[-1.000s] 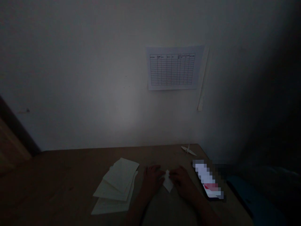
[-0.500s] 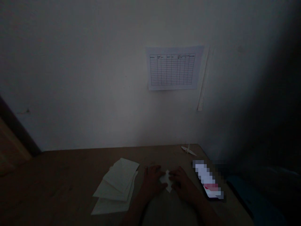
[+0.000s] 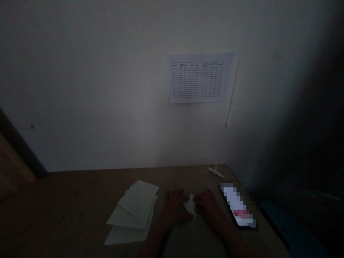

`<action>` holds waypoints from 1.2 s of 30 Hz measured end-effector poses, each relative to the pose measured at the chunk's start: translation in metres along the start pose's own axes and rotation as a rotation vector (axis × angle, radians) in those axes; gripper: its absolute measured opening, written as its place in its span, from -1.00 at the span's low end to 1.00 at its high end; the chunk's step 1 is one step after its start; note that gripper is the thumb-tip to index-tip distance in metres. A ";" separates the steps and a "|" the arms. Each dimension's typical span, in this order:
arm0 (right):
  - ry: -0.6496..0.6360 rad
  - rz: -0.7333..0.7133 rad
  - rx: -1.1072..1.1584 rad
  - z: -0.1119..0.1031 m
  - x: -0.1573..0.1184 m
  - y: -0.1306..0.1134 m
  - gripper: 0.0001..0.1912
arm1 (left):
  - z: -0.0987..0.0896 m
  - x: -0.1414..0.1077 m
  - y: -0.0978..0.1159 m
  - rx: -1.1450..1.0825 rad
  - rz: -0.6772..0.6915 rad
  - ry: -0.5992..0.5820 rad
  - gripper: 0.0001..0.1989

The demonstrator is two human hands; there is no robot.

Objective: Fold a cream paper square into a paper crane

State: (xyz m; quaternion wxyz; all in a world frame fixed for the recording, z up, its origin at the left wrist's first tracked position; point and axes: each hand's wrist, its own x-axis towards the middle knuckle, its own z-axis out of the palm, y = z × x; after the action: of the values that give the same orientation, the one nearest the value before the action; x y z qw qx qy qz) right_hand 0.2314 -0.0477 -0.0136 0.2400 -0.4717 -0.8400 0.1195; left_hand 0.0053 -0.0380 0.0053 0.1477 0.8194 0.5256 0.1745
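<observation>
A small diamond-shaped piece of folded white paper [image 3: 190,205] lies flat on the table between my two hands. My left hand [image 3: 175,206] holds its left side, fingertips by the upper edge and thumb near the bottom corner. From the other side my right hand [image 3: 207,207] presses on the right edge with its fingers bent together. Dim light hides the exact fingertip contact. To the left of my left hand rests a loose stack of white paper sheets [image 3: 134,208]. Beyond my right hand, near the wall, sits a folded paper crane [image 3: 215,171].
A phone [image 3: 238,206] with its screen lit lies right of my right hand, near the table's right edge. The wooden table [image 3: 70,208] meets a pale wall [image 3: 107,89], where a printed chart [image 3: 199,79] hangs. Something blue [image 3: 290,225] is at lower right.
My left thumb has slid slightly down and right, towards the paper's bottom corner. The right hand's fingers have shifted a little along the right edge. The paper stays in place.
</observation>
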 end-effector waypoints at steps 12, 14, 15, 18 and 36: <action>0.020 -0.101 -0.044 0.003 -0.001 0.005 -0.85 | 0.002 0.000 -0.005 -0.012 0.021 0.001 -0.20; 0.005 -0.131 -0.054 0.004 0.000 0.009 -0.84 | -0.001 0.000 -0.004 -0.021 0.015 -0.016 -0.19; 0.007 -0.150 -0.062 0.006 0.001 0.010 -0.85 | -0.003 0.000 -0.003 -0.025 0.011 -0.025 -0.19; 0.053 -0.216 -0.088 0.008 0.001 0.012 -0.85 | -0.008 -0.002 0.000 -0.037 0.010 -0.038 -0.23; 0.082 -0.183 -0.096 0.013 0.000 -0.003 -0.69 | 0.002 0.000 -0.010 -0.017 0.029 -0.041 -0.15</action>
State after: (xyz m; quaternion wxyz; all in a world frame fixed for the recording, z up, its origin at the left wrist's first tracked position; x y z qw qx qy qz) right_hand 0.2222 -0.0488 -0.0228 0.2612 -0.4085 -0.8738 0.0375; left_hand -0.0017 -0.0345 -0.0010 0.1629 0.8291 0.5090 0.1642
